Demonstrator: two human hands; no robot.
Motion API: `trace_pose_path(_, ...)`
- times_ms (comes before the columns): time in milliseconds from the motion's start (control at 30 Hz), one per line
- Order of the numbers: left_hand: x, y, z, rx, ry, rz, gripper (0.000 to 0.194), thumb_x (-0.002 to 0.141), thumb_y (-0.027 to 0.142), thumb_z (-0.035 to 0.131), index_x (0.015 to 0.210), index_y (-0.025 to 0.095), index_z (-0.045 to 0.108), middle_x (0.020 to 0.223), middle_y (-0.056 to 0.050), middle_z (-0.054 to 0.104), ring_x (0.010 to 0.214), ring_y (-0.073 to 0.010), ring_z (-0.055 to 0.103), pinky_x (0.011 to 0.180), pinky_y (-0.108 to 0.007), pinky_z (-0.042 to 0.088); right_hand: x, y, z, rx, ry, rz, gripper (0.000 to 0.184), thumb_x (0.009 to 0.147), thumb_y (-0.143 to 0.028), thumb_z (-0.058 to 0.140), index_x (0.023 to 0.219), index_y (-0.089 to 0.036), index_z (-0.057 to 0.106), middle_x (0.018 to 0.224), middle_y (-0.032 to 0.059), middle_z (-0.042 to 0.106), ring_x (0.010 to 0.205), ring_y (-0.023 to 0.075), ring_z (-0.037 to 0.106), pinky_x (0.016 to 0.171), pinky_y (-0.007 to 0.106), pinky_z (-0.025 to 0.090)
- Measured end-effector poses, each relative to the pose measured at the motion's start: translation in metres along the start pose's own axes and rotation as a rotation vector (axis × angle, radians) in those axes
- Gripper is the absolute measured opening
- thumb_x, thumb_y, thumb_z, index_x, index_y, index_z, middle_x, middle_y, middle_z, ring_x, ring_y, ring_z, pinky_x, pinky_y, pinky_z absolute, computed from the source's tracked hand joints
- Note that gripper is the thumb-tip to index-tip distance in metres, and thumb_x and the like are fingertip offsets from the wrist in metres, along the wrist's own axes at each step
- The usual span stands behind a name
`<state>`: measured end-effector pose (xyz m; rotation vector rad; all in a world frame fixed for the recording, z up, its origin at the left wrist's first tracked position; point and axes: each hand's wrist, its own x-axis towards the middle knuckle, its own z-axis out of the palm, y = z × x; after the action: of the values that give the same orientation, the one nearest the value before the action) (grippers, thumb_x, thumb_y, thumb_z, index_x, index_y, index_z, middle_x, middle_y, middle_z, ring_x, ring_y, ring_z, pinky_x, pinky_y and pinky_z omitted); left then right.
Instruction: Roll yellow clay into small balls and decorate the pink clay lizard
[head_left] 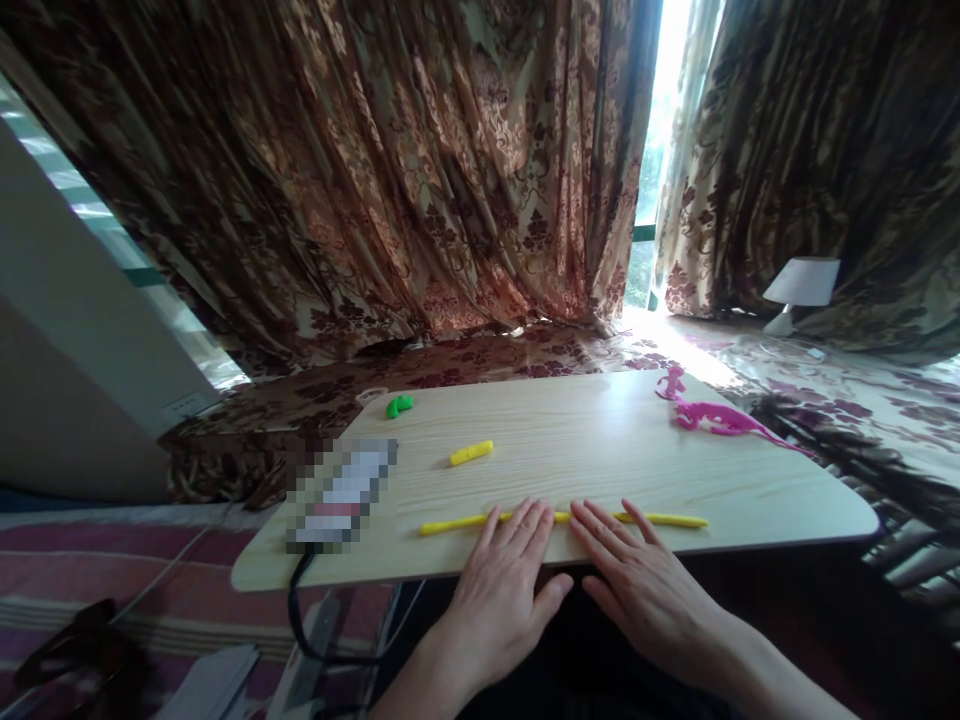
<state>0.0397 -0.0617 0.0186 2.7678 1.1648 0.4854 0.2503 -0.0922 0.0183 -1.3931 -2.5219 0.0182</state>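
A long thin yellow clay roll (450, 525) lies across the near part of the wooden-topped table (585, 430). My left hand (506, 575) rests flat over its middle, fingers stretched out on top of it. Beside it, my right hand (634, 565) also lies flat on the roll, with the fingers extended and a small gap between the two hands. Both ends of the roll stick out past my fingers. Farther back sits a short, thick yellow clay piece (472, 453), touched by neither hand.
A green clay lump (400, 405) is near the back left edge. Pink toy figures (712, 418) lie at the back right. A blurred-out device (345, 495) with a black cable (296, 610) occupies the left side. Behind stand patterned curtains (450, 170) and a white lamp (802, 285).
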Motion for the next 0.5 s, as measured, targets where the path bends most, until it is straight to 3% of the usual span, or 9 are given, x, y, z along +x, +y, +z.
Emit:
trace_pose_path(200, 0.045, -0.017, 0.0, 0.027, -0.004, -0.079, 0.057, 0.091, 0.049, 0.024, 0.137, 0.016, 0.032, 0.143, -0.011, 0.035, 0.133, -0.0249, 0.026, 0.108, -0.051, 0.019, 0.04, 0.015, -0.013, -0.001, -0.056, 0.125, 0.069, 0.087, -0.058, 0.03, 0.138, -0.012, 0.032, 0.142, 0.0146, 0.032, 0.133, 0.0279, 0.024, 0.107, 0.054, 0.011)
trace_pose_path(267, 0.04, -0.017, -0.001, 0.027, -0.008, -0.064, 0.056, 0.091, 0.05, 0.025, 0.137, 0.019, 0.032, 0.143, -0.009, 0.035, 0.133, -0.0242, 0.027, 0.108, -0.05, 0.02, 0.033, 0.016, -0.014, 0.001, -0.057, 0.08, 0.068, 0.087, -0.058, 0.032, 0.14, -0.015, 0.028, 0.144, 0.0128, 0.03, 0.133, 0.0269, 0.023, 0.108, 0.053, 0.01)
trace_pose_path(400, 0.001, -0.003, -0.005, -0.009, -0.05, 0.021, 0.056, 0.091, 0.048, 0.027, 0.142, 0.027, 0.016, 0.148, -0.001, 0.024, 0.136, -0.0194, 0.019, 0.111, -0.046, 0.014, -0.006, 0.008, -0.007, 0.009, -0.05, -0.032, 0.066, 0.088, -0.052, 0.036, 0.143, -0.021, 0.015, 0.148, 0.0077, 0.019, 0.135, 0.0237, 0.017, 0.11, 0.048, 0.005)
trace_pose_path(500, 0.0, 0.001, -0.007, -0.007, -0.069, -0.008, 0.056, 0.091, 0.049, 0.026, 0.142, 0.027, 0.016, 0.149, -0.001, 0.02, 0.137, -0.0191, 0.015, 0.111, -0.046, 0.01, -0.007, 0.008, -0.003, 0.0, -0.04, -0.023, 0.065, 0.089, -0.052, 0.035, 0.143, -0.021, 0.016, 0.147, 0.0085, 0.019, 0.135, 0.0239, 0.017, 0.109, 0.05, 0.006)
